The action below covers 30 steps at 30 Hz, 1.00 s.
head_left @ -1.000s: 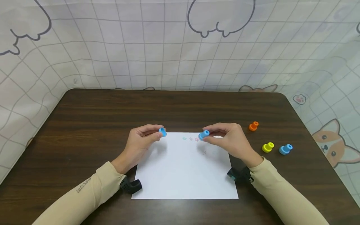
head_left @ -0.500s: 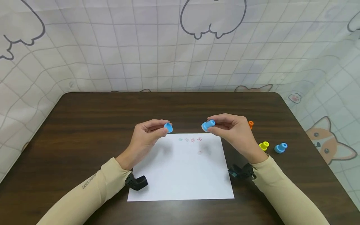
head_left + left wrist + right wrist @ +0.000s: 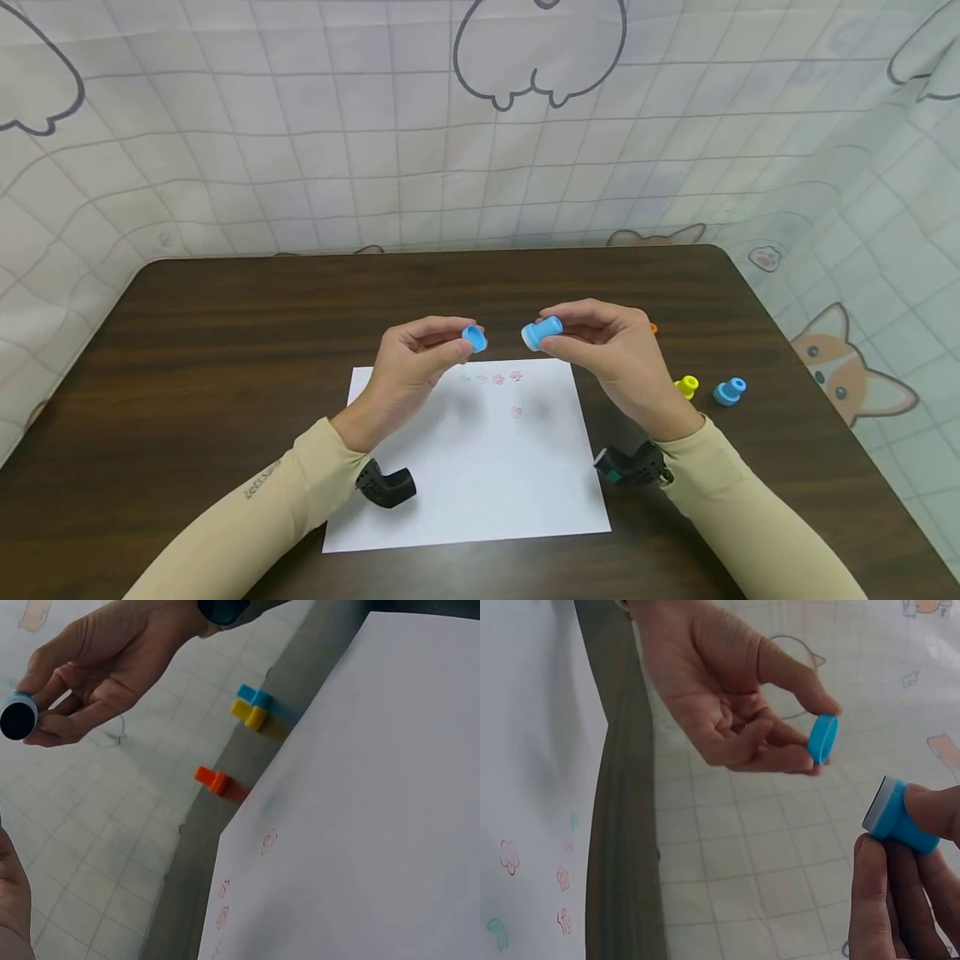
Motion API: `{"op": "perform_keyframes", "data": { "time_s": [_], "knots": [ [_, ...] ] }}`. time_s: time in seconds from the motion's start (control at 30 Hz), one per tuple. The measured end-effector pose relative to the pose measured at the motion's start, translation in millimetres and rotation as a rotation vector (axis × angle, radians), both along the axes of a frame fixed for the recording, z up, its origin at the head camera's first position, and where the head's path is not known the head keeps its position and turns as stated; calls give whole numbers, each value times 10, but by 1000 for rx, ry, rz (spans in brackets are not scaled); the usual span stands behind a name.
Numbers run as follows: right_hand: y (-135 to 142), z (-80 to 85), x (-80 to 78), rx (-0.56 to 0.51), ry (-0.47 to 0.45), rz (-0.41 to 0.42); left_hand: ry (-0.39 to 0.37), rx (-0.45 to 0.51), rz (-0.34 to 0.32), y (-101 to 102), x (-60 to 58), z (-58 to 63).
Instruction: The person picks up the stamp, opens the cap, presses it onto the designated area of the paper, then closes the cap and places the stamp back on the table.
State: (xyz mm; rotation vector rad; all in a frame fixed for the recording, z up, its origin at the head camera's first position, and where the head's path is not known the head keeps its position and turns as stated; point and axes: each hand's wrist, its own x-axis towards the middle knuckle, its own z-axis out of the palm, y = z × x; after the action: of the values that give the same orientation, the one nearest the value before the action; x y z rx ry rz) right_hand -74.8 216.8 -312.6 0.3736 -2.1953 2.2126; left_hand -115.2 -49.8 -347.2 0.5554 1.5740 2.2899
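Observation:
My left hand (image 3: 420, 354) pinches a small blue cap (image 3: 475, 338) between thumb and fingers, its hollow side towards the other hand. Across a short gap, my right hand (image 3: 611, 350) pinches a blue stamp (image 3: 543, 332) by its handle. The stamp tilts, and its dark stamping face shows in the left wrist view, at the end of the stamp (image 3: 19, 720). Both hands are raised above the far edge of a white sheet of paper (image 3: 480, 483). Small prints (image 3: 516, 377) in red and green mark the upper part of the sheet.
On the dark wooden table (image 3: 225, 333), right of the paper, stand a yellow stamp (image 3: 686, 386) and another blue stamp (image 3: 730, 391). An orange stamp (image 3: 212, 781) is mostly hidden behind the right hand in the head view. A gridded cloth (image 3: 375, 167) hangs behind the table.
Both hands have lifted off the paper towards its far edge and come nearer each other, bringing cap and stamp closer. A red print where the right hand was now shows. The head view has shifted slightly.

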Motion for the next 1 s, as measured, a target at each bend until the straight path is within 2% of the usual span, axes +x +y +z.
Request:
{"op": "perform_keyframes", "data": {
  "time_s": [0.27, 0.5, 0.83, 1.0],
  "knots": [
    [-8, 8, 25, -7, 8, 26, 7, -22, -43, 151, 8, 11],
    [-5, 14, 37, 21, 22, 8, 2, -25, -90, 255, -17, -13],
    [-19, 2, 27, 65, 37, -14, 27, -34, -121, 360, -32, -16],
    [-5, -20, 20, 54, 41, -11, 23, -26, -125, 394, -32, -27]
  ]
}}
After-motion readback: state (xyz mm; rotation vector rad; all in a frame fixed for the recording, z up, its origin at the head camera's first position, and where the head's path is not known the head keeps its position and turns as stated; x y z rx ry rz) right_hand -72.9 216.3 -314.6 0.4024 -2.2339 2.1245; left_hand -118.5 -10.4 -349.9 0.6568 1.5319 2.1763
